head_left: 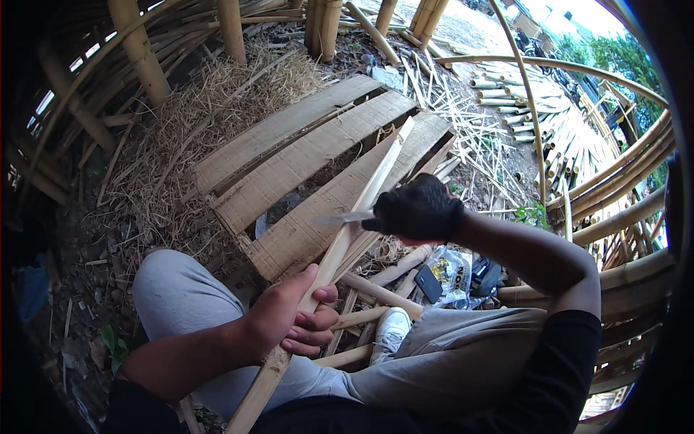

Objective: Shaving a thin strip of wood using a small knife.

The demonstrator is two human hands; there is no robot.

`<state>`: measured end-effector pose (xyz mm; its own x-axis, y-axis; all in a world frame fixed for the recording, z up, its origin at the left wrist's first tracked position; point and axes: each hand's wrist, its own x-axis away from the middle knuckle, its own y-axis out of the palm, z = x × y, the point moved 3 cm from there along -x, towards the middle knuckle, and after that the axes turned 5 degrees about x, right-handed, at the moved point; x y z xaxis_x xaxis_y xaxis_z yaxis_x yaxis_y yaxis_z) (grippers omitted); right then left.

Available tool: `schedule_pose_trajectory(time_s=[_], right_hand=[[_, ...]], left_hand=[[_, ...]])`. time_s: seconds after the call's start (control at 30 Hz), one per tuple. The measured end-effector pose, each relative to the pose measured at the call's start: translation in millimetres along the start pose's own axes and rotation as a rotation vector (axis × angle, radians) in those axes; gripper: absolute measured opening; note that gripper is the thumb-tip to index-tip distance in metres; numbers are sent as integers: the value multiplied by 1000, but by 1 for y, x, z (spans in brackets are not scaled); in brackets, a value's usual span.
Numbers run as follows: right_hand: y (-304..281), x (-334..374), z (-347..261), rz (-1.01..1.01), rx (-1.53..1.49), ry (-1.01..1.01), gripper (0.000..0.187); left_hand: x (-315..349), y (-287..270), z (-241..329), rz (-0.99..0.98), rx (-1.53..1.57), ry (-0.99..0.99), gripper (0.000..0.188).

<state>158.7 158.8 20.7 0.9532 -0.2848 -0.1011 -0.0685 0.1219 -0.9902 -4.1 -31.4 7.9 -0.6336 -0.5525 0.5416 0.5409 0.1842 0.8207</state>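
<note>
While the person sits low with pale trousers (186, 289) spread wide at the knees, a slatted wooden platform (318, 155) fills the ground ahead, its planks slanting from near left to far right with gaps between them. Dry straw (191, 130) heaps along its left side, and cut bamboo lengths (506, 98) lie stacked well off to the right.

Next in size comes the long pale strip (334, 259), slanting up from the person's lap and out over the platform's right-hand planks. Its long axis leads away from the body and leans rightward; from here I see its far tip over the outer plank, near the platform's far right corner.

The left hand (293, 311) is bare and wraps the strip low down, thumb along the top, fingers curled about the right side. The right hand (416, 210), in a black glove, is closed round a knife (354, 216), whose blurred blade points left across the strip; whether it touches, I can't tell. Beyond the blade's tip, room opens leftward above the planks, but by the right forearm a clear plastic bag (454, 271) and a black phone (428, 285) crowd the ground
</note>
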Motion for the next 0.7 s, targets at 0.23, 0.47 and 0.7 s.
schedule_pose_trajectory(time_s=[0.23, 0.47, 0.7], right_hand=[[1, 20, 160, -481, 254, 896, 60], [-12, -9, -10, -193, -274, 552, 41], [-16, -7, -69, 17, -137, 99, 21]], left_hand=[[-6, 0, 1, -20, -33, -26, 39], [4, -3, 6, 5, 57, 16, 40], [0, -7, 1, -59, 125, 14, 39]])
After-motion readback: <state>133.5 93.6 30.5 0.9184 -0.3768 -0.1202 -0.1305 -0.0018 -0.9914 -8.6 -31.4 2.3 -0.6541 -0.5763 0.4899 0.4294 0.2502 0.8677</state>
